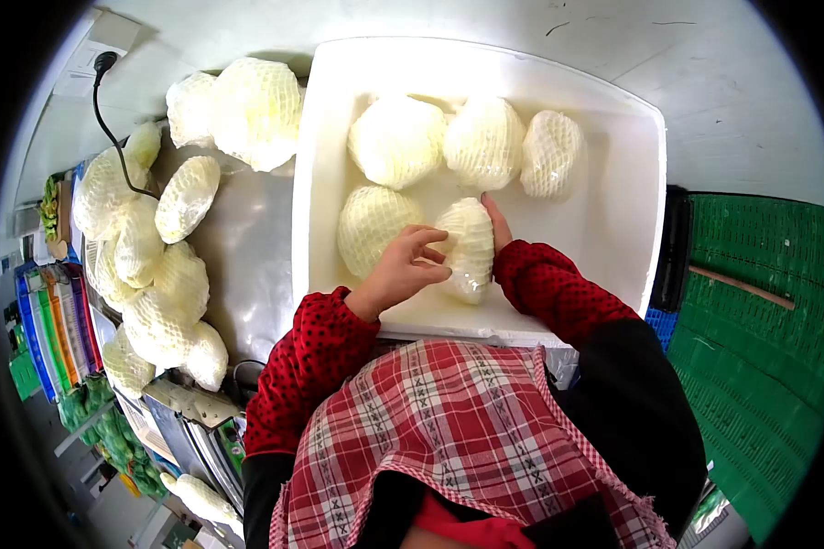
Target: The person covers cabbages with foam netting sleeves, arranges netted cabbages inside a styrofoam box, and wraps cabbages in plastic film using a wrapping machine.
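A pale, rounded item in white foam netting and clear film (468, 261) sits at the front middle of a white foam box (627, 247). My right hand (498, 224) lies along its right side, fingers stretched out and partly hidden. On the other side, my left hand (406, 273) has its fingers apart, the tips at or just over the netting; contact there is hard to tell. To the left in the box is a rounder netted item (375, 229). Along the back of the box are a big one (397, 142), another (483, 142) and a narrower one (552, 154).
More netted items (160, 297) are piled on a metal surface (247, 247) left of the box, with two (256, 112) at the back. A black cable (110, 128) hangs down onto the pile. Green plastic crates (760, 366) stand at the right.
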### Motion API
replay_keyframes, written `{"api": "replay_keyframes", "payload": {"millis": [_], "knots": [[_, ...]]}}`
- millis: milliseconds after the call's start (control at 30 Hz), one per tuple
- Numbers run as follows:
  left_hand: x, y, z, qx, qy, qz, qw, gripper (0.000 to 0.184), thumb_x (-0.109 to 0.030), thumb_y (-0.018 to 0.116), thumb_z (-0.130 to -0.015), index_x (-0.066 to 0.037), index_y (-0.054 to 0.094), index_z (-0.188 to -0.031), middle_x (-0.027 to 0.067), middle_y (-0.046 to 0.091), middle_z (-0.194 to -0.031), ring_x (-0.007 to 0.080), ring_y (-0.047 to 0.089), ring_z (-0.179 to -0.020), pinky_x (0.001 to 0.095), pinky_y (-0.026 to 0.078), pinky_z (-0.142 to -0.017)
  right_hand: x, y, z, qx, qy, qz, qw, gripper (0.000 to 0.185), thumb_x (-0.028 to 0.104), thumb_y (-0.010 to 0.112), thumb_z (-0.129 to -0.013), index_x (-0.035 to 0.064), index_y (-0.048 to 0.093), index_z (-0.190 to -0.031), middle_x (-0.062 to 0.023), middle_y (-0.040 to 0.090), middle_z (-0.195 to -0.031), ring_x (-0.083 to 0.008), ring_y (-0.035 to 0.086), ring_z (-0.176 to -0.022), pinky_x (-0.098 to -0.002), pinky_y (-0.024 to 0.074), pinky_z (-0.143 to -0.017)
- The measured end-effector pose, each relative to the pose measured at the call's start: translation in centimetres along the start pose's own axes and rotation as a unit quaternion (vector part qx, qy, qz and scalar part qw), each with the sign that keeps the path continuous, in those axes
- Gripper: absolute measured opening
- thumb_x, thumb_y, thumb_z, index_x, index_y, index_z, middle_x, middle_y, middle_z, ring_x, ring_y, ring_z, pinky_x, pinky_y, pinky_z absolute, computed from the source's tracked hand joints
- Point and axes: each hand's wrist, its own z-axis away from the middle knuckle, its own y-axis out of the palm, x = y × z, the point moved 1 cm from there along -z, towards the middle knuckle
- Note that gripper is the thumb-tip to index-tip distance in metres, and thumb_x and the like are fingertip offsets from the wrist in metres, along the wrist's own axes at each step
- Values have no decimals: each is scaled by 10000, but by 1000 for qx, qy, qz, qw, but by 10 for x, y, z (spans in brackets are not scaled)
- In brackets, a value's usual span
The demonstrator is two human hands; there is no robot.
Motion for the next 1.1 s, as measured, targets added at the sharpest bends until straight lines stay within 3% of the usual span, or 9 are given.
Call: {"api": "replay_keyframes", "payload": {"millis": [200,500,567,700,767,833,900,967,1100], "knots": [[-4,2,-8,-7,10,-28,1000,476,9,665,-808,40,530,-1263,93,418,-1280,189,595,-1019,293,517,-849,-3,-1,-7,50,7,-55,997,614,549,305,-967,54,561,-1224,-137,649,-1119,-286,647,-962,-412,529,-852],[-5,0,-6,-28,26,-50,998,410,-41,660,-825,39,567,-1216,111,473,-1245,172,617,-967,262,513,-819,-6,-5,-10,45,-2,-48,998,621,542,294,-975,41,554,-1233,-139,645,-1133,-290,645,-966,-399,526,-863],[-10,0,-2,-47,32,-128,990,437,-103,668,-814,30,563,-1216,137,490,-1241,198,619,-967,284,521,-814,-10,-11,-17,52,-7,-44,998,625,545,295,-975,40,558,-1231,-141,646,-1133,-292,646,-964,-394,525,-864],[-5,0,6,-57,34,-82,994,493,-143,714,-799,44,558,-1227,141,501,-1281,213,587,-1042,303,510,-851,2,-8,-2,-88,-84,95,988,675,559,265,-971,14,560,-1240,-162,636,-1165,-306,639,-990,-389,512,-873],[6,2,3,-127,40,-261,956,550,-204,739,-778,55,552,-1227,173,499,-1308,261,558,-1102,343,489,-905,1,-3,-4,-132,-90,178,971,699,568,261,-966,0,557,-1247,-182,624,-1189,-324,624,-1029,-400,492,-902],[3,0,-4,-129,35,-248,959,563,-224,741,-774,57,551,-1224,185,497,-1317,287,547,-1123,355,478,-922,-14,-13,-34,-356,-128,393,838,735,581,266,-950,-28,539,-1259,-232,589,-1229,-373,566,-1119,-431,421,-977],[13,-2,-6,-132,19,-231,964,577,-244,744,-769,58,550,-1221,197,495,-1327,312,537,-1144,367,468,-939,-14,-19,-38,-332,-118,361,863,749,592,285,-937,-38,538,-1252,-263,562,-1249,-411,511,-1169,-450,359,-1020],[29,-5,-13,-179,133,-383,896,533,-239,722,-769,88,553,-1155,246,510,-1297,399,541,-1126,412,458,-949,-17,-13,-30,-340,-135,315,876,732,580,300,-940,-40,541,-1245,-260,573,-1230,-412,538,-1131,-437,388,-995],[6,-1,-7,-153,86,-345,922,474,-206,723,-769,67,574,-1128,227,555,-1252,399,568,-1088,413,474,-928,-9,7,-14,-321,-162,357,862,716,576,322,-939,-37,553,-1225,-268,573,-1220,-418,554,-1097,-425,406,-974]]}}
